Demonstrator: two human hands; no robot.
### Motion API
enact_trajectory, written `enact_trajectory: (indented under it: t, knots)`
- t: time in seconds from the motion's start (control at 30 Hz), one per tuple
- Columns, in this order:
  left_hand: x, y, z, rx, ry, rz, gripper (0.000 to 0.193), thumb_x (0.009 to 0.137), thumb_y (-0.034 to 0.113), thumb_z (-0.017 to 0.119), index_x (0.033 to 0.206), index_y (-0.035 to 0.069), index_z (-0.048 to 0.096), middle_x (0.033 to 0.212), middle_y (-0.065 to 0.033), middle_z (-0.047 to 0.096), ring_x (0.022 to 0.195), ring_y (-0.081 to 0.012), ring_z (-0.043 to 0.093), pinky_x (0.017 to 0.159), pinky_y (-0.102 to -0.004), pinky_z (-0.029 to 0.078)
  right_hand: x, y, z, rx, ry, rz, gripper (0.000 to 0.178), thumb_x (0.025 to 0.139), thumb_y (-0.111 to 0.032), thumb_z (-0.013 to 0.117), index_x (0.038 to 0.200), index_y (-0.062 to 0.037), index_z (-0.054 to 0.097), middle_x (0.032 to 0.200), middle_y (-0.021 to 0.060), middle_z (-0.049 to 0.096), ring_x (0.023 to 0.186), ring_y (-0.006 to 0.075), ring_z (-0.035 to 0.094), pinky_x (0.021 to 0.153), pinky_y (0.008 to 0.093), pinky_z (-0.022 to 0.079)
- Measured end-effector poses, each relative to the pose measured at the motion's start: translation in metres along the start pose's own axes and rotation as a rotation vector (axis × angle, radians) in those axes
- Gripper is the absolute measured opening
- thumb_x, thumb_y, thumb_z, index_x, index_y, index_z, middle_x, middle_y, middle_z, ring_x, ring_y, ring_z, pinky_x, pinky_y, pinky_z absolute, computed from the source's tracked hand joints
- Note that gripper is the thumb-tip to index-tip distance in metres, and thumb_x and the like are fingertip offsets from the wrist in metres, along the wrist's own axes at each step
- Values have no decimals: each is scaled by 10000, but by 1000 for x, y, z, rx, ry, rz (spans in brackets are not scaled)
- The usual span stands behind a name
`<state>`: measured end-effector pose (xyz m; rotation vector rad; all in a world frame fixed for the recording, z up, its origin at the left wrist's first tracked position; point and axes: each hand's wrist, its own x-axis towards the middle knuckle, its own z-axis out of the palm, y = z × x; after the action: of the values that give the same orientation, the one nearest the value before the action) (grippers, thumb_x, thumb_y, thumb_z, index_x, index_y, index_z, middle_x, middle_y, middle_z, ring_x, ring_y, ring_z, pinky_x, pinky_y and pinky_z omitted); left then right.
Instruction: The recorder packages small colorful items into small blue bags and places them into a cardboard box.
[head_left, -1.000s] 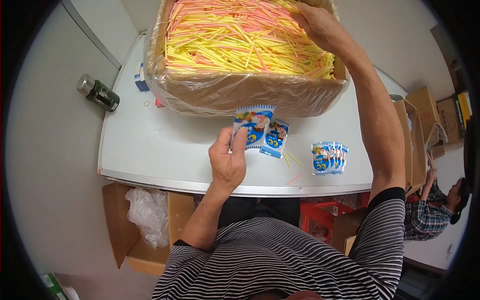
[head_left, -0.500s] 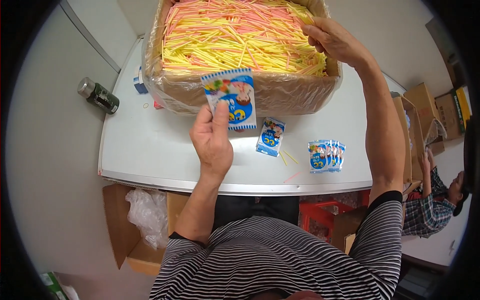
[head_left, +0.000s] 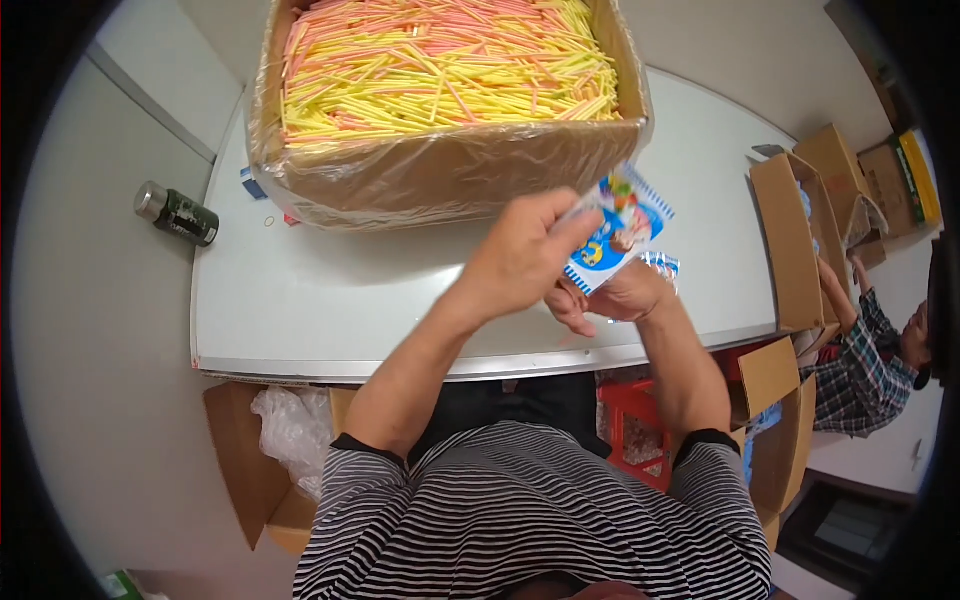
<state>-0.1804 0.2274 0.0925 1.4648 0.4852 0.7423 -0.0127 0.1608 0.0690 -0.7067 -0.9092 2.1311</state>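
While the left hand (head_left: 522,250) grips a blue-and-white packet (head_left: 622,228) between thumb and fingers, the right hand (head_left: 638,290) sits just below it, palm partly turned up, fingers curled. Packet hides part of that hand, so can't tell whether it grasps anything. Held packet is tilted, above the surface (head_left: 350,290), in front of the big carton's right half. More packets (head_left: 662,265) show just behind the right wrist, mostly covered; count unclear.

Big carton (head_left: 430,180) stands at the back of the surface, clear plastic over its front wall, filled with thin yellow and pink sticks (head_left: 450,85) lying in a loose heap. Dark green bottle with silver cap (head_left: 180,214) at far left, tilted in view. Small blue box (head_left: 252,184) beside the big carton's left side, rubber band (head_left: 269,221) near it.

Below the surface edge: open carton (head_left: 232,455) on the left with a crumpled clear bag (head_left: 288,430), red stool (head_left: 625,420) right of centre, another open carton (head_left: 775,375) farther right with blue stuff inside. Far right: a co-worker in a plaid shirt (head_left: 850,390), arms reaching toward open brown boxes (head_left: 782,235).
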Motion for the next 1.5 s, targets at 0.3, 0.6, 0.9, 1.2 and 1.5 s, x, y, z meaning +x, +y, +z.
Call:
enact_trajectory:
  t: [0.3, 0.6, 0.9, 1.2, 1.5]
  knots:
    - [-23, -83, 4, -160, 465, -75, 218, 980, 158, 654, 896, -40, 689, 743, 13, 639, 684, -18, 506, 570, -216, 418, -12, 56, -40, -595, 612, -314, 254, 1071, -284, 475, 1085, -43, 557, 873, 52, 629, 905, 135, 602, 877, 265, 458]
    - [-47, -86, -9, -404, 551, -226, 215, 957, 133, 693, 1048, -61, 673, 913, -82, 738, 760, -76, 670, 670, -208, 525, -4, 93, -84, -908, 863, -375, 188, 1074, -167, 447, 1118, 0, 522, 1055, 120, 671, 1025, 170, 624, 966, 302, 456]
    - [-47, -88, -9, -357, 501, -198, 241, 941, 126, 711, 1064, -79, 681, 941, -121, 747, 789, -96, 693, 709, -221, 554, -3, 86, -94, -346, 856, -509, 204, 1079, -226, 452, 1082, -42, 542, 1049, 96, 662, 1078, 229, 638, 1017, 352, 456]
    - [-61, -100, 0, -193, 311, -308, 225, 935, 138, 714, 1041, -61, 725, 890, -82, 747, 792, -94, 680, 715, -226, 538, -3, 58, -59, 159, 507, -791, 177, 1073, -228, 461, 1111, -87, 562, 1065, 75, 671, 1143, 276, 628, 1128, 459, 381]
    - [-69, -110, 9, 5, 213, -298, 249, 973, 206, 665, 963, -36, 723, 731, 9, 647, 690, -41, 516, 629, -231, 440, 2, 40, -36, 126, 498, -858, 199, 1077, -231, 448, 1134, -63, 537, 1059, 97, 659, 1146, 286, 629, 1127, 454, 389]
